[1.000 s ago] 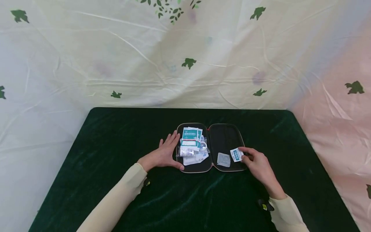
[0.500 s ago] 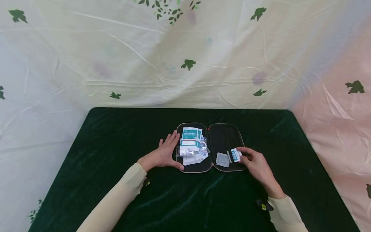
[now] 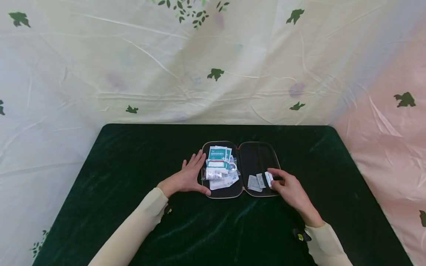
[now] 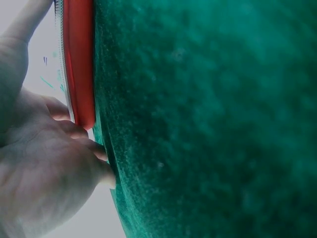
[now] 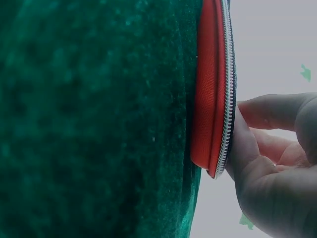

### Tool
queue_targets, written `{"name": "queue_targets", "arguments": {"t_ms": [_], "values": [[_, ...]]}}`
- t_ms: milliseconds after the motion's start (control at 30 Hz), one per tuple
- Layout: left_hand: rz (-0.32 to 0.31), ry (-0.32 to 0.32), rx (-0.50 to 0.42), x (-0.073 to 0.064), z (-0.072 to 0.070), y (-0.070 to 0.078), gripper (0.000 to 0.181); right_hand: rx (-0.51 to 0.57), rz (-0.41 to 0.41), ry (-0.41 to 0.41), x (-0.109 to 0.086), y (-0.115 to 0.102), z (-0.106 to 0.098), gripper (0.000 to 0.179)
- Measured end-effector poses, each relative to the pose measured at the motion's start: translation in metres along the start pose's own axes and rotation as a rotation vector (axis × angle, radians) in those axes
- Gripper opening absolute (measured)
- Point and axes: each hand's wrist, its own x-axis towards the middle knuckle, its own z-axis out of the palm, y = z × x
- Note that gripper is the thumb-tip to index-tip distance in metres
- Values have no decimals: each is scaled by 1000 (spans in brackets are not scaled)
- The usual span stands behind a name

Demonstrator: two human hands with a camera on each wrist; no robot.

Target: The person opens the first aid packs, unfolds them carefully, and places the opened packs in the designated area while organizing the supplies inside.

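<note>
A zippered case (image 3: 259, 157), red outside and black inside, lies unfolded on the dark green cloth. My left hand (image 3: 188, 175) has its fingers spread along the case's left rim, thumb at the near corner. In the right half, my right hand (image 3: 287, 186) pinches a small white-and-blue packet (image 3: 269, 178) between thumb and fingers. Just left of it lie a pale packet (image 3: 261, 181) and a silvery packet (image 3: 254, 183), close together. The right wrist view shows my right hand (image 5: 277, 153) reaching over the red zippered wall (image 5: 210, 99), which hides the packet.
The left half holds teal-and-white packets (image 3: 217, 154), a clear bag with a white roll (image 3: 214, 175) and a white packet (image 3: 223, 183) below. Green velvety cloth (image 3: 149, 147) covers the table. A pale curtain with leaf prints (image 3: 166, 74) hangs behind it.
My right hand has shifted slightly left with the white-and-blue packet. A pale packet now shows separately between it and the silvery one. My left hand has stayed at the rim.
</note>
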Motion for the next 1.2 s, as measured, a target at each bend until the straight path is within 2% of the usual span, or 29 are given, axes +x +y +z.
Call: {"name": "queue_targets", "arguments": {"t_ms": [200, 667, 1000, 1200], "values": [[-9, 6, 9, 1, 2, -1, 132, -76, -38, 16, 2, 0, 2, 52], [-9, 13, 13, 2, 3, -1, 132, -199, -92, 55, 8, -4, 6, 35], [-12, 8, 12, 2, 2, 0, 132, -185, -37, 21, 9, -6, 5, 34], [-10, 4, 8, 2, 2, 0, 132, -206, -43, 4, 8, -7, 5, 35]]}}
